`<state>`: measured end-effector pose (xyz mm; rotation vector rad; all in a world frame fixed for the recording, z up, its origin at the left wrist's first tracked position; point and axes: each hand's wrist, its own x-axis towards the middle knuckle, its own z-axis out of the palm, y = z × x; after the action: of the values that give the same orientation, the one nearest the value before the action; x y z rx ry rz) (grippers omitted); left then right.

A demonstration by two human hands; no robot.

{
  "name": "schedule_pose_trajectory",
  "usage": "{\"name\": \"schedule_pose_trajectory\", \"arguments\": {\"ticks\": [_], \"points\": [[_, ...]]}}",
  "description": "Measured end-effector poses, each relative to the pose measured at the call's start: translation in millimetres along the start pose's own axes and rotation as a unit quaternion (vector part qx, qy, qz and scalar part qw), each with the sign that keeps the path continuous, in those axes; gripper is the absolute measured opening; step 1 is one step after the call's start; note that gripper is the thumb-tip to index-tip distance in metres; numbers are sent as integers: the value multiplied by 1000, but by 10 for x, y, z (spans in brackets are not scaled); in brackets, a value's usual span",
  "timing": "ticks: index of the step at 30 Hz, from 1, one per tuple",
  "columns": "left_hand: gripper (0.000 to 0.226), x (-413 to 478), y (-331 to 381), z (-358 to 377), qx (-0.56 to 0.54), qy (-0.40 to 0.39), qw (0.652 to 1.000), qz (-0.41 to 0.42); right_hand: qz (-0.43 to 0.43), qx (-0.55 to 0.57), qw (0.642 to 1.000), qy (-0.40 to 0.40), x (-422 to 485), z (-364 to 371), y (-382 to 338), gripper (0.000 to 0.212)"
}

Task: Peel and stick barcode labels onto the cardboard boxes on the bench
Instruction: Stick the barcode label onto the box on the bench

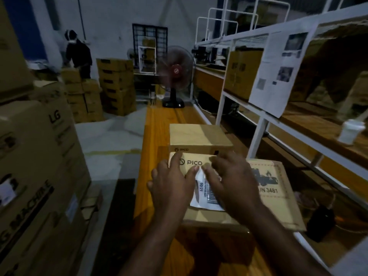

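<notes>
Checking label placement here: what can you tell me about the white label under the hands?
The label is a white paper rectangle printed with a black barcode and "50/21", with the print running sideways to the camera. It lies on top of the PICO box, toward its near edge, mostly flat, its far end slightly rumpled between the thumbs. The left hand presses its left side and the right hand covers its right side, fingers flat. The edges under the hands are hidden.

The room was dim. A grey wall (111,20) with a barred window (149,36) stood at twelve o'clock, a red fan (176,72) near it. White shelving (257,136) ran at two o'clock; stacked cartons (117,86) sat at ten.
</notes>
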<state>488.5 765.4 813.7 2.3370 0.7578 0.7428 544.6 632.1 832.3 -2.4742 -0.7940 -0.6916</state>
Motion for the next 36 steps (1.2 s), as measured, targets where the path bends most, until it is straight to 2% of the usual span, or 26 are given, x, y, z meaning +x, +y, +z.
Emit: {"name": "schedule_pose_trajectory", "arguments": {"ticks": [5,9,12,18,22,26,29,33,36], "points": [[53,158,16,22,15,-9,1000,9,-51,-29,998,-20,90,271,30,36],[32,293,22,63,9,-34,997,70,-46,-5,999,-21,250,341,133,26],[27,391,24,122,10,-53,992,112,-40,4,998,-43,377,395,175,20],[16,541,57,212,-2,-49,995,88,-19,65,992,-102,621,453,319,21],[13,636,94,277,14,-52,995,84,-26,110,983,-145,816,422,429,19],[8,708,112,334,14,-54,996,76,-19,111,985,-133,857,482,470,9],[9,756,130,360,10,-60,994,91,-28,102,987,-125,863,552,495,11],[25,841,221,420,63,-109,983,133,-37,94,987,-127,942,611,542,10],[17,928,256,494,51,-125,984,113,-34,99,984,-144,1004,669,566,7]]}}
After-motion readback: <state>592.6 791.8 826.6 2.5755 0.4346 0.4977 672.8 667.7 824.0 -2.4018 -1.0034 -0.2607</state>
